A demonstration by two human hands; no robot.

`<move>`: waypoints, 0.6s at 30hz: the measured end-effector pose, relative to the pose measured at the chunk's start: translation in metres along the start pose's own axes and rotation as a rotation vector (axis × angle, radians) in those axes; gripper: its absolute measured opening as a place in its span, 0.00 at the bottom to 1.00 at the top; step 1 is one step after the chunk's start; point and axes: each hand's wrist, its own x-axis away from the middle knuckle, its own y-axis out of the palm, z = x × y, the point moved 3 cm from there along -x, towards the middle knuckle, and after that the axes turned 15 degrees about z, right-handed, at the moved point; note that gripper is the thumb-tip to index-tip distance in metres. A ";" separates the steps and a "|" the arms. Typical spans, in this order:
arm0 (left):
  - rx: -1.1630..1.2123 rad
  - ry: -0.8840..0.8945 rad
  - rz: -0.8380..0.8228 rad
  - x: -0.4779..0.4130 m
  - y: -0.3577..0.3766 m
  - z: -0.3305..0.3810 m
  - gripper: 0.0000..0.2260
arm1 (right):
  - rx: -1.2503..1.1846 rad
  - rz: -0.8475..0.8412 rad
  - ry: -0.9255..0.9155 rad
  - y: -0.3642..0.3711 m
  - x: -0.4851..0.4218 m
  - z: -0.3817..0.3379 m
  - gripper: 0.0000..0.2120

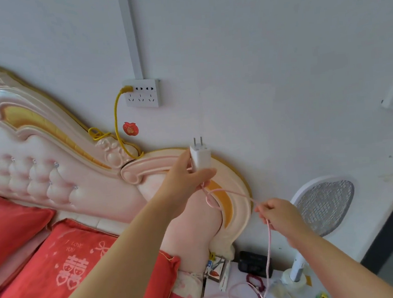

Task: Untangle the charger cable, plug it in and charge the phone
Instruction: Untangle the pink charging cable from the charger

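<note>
Done: the plug is up off the nightstand and in hand, prongs pointing up toward the wall.
Left to do: the cable has a twist just under the plug and loose loops lying on the nightstand. It looks only partly untangled. Nothing is plugged in, and the phone is not charging.
Left hand: fingers and thumb are clamped round the lower half of the plug, which is held upright.
Right hand: pinches the cable lower down and to the right, drawing the stretch between the hands fairly taut.
Plug to socket: the plug is below it and to the right, well apart from it. The free holes sit beside a yellow lead.
Cable run: from the plug it passes through the right hand, then hangs to the nightstand.
Phone: I cannot tell which item below is the phone.
</note>
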 end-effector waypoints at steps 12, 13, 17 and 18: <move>0.298 -0.044 -0.052 0.015 0.022 0.003 0.09 | -0.245 -0.139 -0.335 -0.006 0.026 -0.098 0.08; 0.333 -0.049 -0.072 0.016 0.025 0.004 0.09 | -0.259 -0.189 -0.359 -0.005 0.030 -0.104 0.07; 0.420 -0.057 -0.077 0.020 0.029 0.010 0.07 | -0.290 -0.303 -0.306 -0.004 0.036 -0.100 0.09; 0.451 -0.062 -0.070 0.020 0.028 0.011 0.07 | -0.332 -0.335 -0.278 -0.005 0.037 -0.096 0.10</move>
